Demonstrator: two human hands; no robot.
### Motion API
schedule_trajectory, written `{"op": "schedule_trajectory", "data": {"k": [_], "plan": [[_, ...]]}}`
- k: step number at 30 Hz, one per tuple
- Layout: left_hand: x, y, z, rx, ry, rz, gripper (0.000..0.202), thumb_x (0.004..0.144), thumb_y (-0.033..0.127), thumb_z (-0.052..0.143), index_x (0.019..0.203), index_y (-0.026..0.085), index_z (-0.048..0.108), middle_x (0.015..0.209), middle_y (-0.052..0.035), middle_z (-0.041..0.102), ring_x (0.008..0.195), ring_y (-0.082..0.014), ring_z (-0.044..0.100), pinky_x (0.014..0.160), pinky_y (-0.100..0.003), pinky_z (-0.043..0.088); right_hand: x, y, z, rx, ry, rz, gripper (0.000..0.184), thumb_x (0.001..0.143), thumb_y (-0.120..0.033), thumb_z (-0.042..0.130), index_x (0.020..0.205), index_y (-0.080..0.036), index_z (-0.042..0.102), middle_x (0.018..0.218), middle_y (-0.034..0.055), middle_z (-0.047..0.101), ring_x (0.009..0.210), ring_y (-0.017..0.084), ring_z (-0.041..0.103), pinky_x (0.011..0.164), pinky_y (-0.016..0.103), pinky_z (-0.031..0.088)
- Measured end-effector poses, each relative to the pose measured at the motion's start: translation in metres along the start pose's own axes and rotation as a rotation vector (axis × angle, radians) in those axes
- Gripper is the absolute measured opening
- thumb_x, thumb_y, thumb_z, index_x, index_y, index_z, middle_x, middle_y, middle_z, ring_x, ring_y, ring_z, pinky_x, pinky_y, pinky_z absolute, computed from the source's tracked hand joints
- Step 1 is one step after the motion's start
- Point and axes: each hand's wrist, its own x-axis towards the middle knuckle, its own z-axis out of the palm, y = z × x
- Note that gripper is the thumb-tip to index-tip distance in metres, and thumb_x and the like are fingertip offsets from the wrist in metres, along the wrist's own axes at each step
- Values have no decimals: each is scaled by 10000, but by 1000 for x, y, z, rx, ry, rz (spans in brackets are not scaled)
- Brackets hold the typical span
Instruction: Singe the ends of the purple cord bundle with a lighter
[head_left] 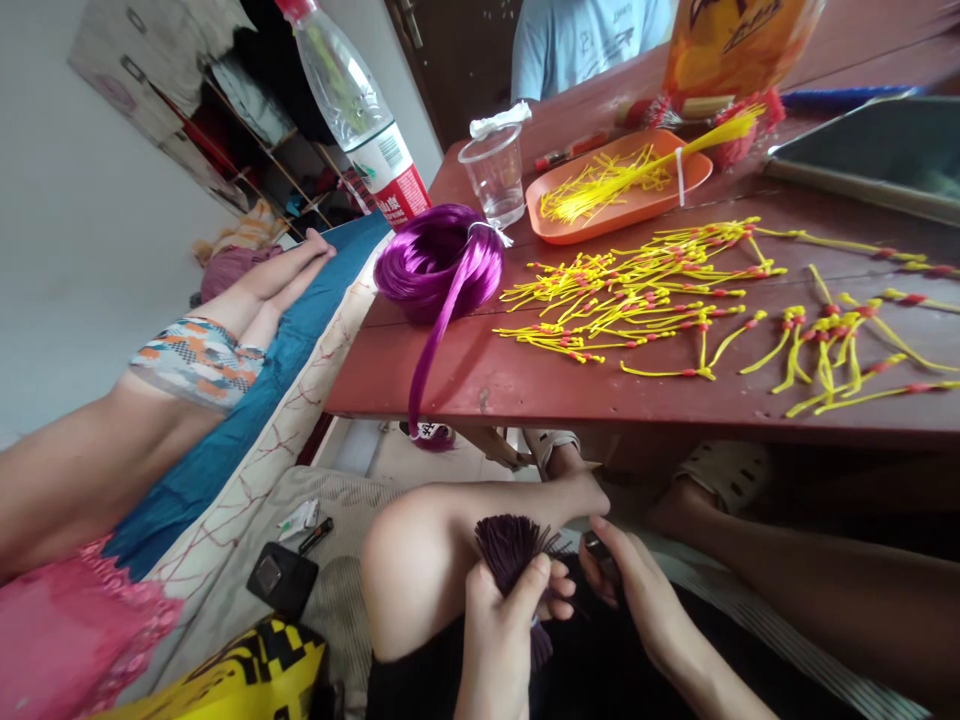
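My left hand [504, 612] is closed round a dark purple tassel [512, 548], whose cut fringe fans out above my thumb, just over my knee. Close beside it, my right hand [634, 590] pinches a small dark object [598, 548] that I cannot make out. Both hands sit low in the view, below the edge of the red wooden table [525, 385]. On the table lies a coil of bright purple thread [439, 262], with one strand hanging over the edge.
Many yellow cords with red knots [675, 290] spread across the table. An orange tray [622, 205] holds more yellow cords. A clear plastic cup [495, 175] and a water bottle [356, 105] stand at the back. Another person lies on a bed at left; someone sits opposite.
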Motion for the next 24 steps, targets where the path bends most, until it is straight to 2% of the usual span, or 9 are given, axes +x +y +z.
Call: {"op": "schedule_trajectory", "data": {"k": [4, 9, 17, 24], "plan": [[-1, 0, 2, -11, -8, -10, 161, 556, 268, 726, 581, 119, 673, 581, -73, 676, 554, -201, 632, 461, -251, 475, -1, 0, 2, -35, 59, -21, 484, 745, -558, 348, 405, -215, 380, 398, -48, 357, 388, 125, 337, 412, 254, 288], [0, -1, 3, -24, -16, -15, 168, 558, 276, 726, 590, 120, 672, 580, -68, 670, 549, -195, 628, 454, -247, 477, -2, -1, 3, -53, 72, -31, 485, 742, -562, 324, 398, -224, 375, 392, -44, 351, 391, 133, 335, 414, 256, 292], [2, -4, 0, -32, -24, -13, 147, 571, 269, 720, 579, 130, 672, 573, -59, 673, 552, -195, 636, 450, -239, 472, -1, 1, 1, -20, -32, -32, 488, 779, -529, 315, 415, -207, 345, 400, -59, 289, 398, 108, 275, 421, 245, 229], [2, -4, -1, -37, -9, -13, 173, 560, 271, 727, 608, 115, 672, 583, -71, 676, 545, -196, 636, 441, -230, 477, -2, 0, 3, 21, 61, -7, 442, 740, -536, 378, 445, -206, 366, 464, -45, 335, 443, 112, 277, 420, 240, 247]]}}
